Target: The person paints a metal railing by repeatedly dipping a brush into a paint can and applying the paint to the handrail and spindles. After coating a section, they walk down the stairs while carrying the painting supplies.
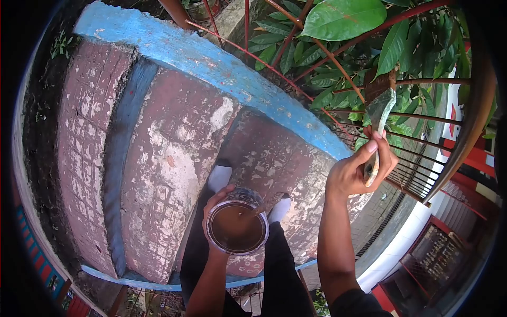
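My left hand (pixel 215 207) grips a round tin of brown paint (pixel 236 227), held low in front of my legs with its open top facing up. Raised at the right, my right hand (pixel 355 170) is closed on the handle of a flat paintbrush (pixel 381 108). The brush bristles point up and rest against a thin reddish-brown bar of the metal railing (pixel 417 82). My two feet in white socks (pixel 219 177) stand on the worn red tiled steps (pixel 169 158).
A blue painted concrete edge (pixel 211 58) borders the steps. Behind the railing bars grow green leaves (pixel 343 18). A curved reddish handrail (pixel 475 121) runs down the right side. Below at the right lies a white and red floor (pixel 454 211).
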The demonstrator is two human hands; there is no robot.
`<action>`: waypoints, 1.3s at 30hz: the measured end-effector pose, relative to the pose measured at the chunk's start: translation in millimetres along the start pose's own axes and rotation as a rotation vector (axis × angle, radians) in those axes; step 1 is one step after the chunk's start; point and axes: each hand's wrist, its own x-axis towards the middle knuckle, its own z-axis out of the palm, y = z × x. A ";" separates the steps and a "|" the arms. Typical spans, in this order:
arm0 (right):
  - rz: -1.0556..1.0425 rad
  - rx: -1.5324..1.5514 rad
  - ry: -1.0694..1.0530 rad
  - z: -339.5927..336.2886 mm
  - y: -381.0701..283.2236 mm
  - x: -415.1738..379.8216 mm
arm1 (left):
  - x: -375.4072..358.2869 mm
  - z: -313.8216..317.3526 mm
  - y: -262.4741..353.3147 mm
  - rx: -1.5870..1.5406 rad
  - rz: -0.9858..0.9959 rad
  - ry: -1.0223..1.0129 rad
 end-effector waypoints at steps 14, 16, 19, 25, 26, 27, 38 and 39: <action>0.001 0.147 -0.048 40.6 -68.4 2.0 | 0.6 10.6 3.9 0.170 0.036 -0.021; -0.099 0.180 -0.147 35.8 -72.0 6.2 | -0.1 11.8 3.4 0.174 0.123 -0.061; -0.096 0.106 -0.130 34.3 -61.7 11.4 | -1.0 8.9 -0.1 0.064 0.012 -0.030; -0.077 0.068 -0.024 15.6 -34.4 13.4 | 0.6 16.5 13.2 -0.020 -0.007 -0.044; -0.081 0.072 -0.025 16.0 -36.4 13.6 | 0.6 14.8 11.0 -0.023 -0.003 -0.040; -0.058 0.052 0.011 17.7 -39.3 13.7 | 0.5 11.4 7.7 -0.003 -0.006 -0.043; -0.029 0.080 -0.016 38.4 -74.1 12.4 | 2.2 12.4 8.1 -0.045 -0.032 -0.007; -0.058 0.088 -0.024 36.2 -72.5 12.6 | 2.8 12.9 8.5 -0.014 0.002 -0.027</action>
